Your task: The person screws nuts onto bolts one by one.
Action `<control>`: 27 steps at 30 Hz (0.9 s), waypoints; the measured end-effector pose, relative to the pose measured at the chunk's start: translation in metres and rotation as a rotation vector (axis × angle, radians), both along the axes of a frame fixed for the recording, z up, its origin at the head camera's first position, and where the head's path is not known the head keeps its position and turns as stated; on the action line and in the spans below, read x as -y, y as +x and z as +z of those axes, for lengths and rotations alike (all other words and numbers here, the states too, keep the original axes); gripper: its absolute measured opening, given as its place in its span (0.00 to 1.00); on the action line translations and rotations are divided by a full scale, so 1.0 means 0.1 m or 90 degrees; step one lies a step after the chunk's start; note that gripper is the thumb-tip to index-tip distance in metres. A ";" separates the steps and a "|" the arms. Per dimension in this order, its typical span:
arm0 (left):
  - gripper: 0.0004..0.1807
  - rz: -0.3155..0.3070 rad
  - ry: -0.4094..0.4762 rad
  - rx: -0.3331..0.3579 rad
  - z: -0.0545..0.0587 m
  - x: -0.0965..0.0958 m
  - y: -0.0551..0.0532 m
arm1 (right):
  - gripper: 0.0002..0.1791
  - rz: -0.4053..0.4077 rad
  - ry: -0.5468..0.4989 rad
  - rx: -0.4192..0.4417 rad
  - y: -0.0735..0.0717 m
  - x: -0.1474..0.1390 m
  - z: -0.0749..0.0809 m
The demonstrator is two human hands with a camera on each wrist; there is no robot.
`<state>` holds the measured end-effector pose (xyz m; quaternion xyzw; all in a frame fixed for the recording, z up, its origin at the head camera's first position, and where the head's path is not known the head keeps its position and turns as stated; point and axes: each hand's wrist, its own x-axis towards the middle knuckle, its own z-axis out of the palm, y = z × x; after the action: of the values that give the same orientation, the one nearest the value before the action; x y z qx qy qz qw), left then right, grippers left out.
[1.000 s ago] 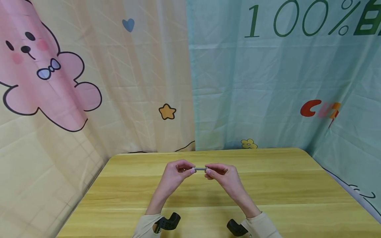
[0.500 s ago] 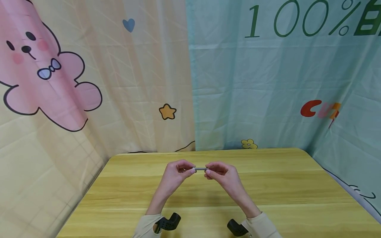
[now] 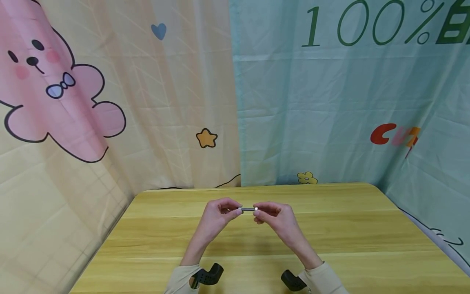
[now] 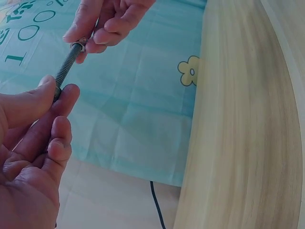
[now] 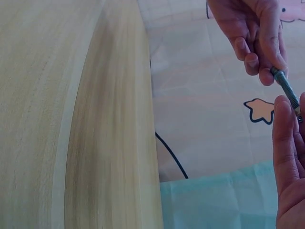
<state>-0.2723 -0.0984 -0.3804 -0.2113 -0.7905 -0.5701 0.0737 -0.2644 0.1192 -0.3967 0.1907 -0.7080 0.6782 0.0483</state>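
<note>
A grey threaded bolt (image 3: 247, 209) is held level between both hands, above the wooden table. My left hand (image 3: 216, 217) pinches its head end between thumb and forefinger. In the left wrist view, the threaded shank (image 4: 68, 64) runs up from those fingers to a small shiny nut (image 4: 81, 44) at the far end. The thumb and fingers of my right hand (image 3: 276, 218) are at that nut, pinching it. From the right wrist, the nut (image 5: 298, 112) is partly covered by the right fingers, while the left hand (image 5: 255, 38) covers part of the bolt head.
Beneath the hands spreads a light wooden table (image 3: 235, 269). Printed cloth curtains hang behind it and at both sides, cream on the left (image 3: 172, 102) and blue-green on the right (image 3: 312, 102). A black camera mount (image 3: 209, 274) sits at each wrist.
The right thumb and fingers have shifted slightly at the nut, which shows more clearly between them now. The left hand and the bolt have hardly moved.
</note>
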 end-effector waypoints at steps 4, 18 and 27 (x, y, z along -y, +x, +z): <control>0.03 -0.001 0.000 0.000 0.00 -0.01 0.00 | 0.14 0.010 0.001 0.003 0.00 0.00 0.00; 0.04 -0.008 -0.009 0.004 0.28 -0.08 0.23 | 0.15 0.001 -0.012 0.015 0.00 0.01 0.00; 0.04 0.001 0.001 0.002 0.28 -0.09 0.24 | 0.12 0.024 -0.073 0.014 0.00 0.01 -0.01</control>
<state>-0.2483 -0.0890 -0.3520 -0.2101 -0.7903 -0.5710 0.0731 -0.2640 0.1186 -0.3976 0.1936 -0.6646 0.7207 0.0387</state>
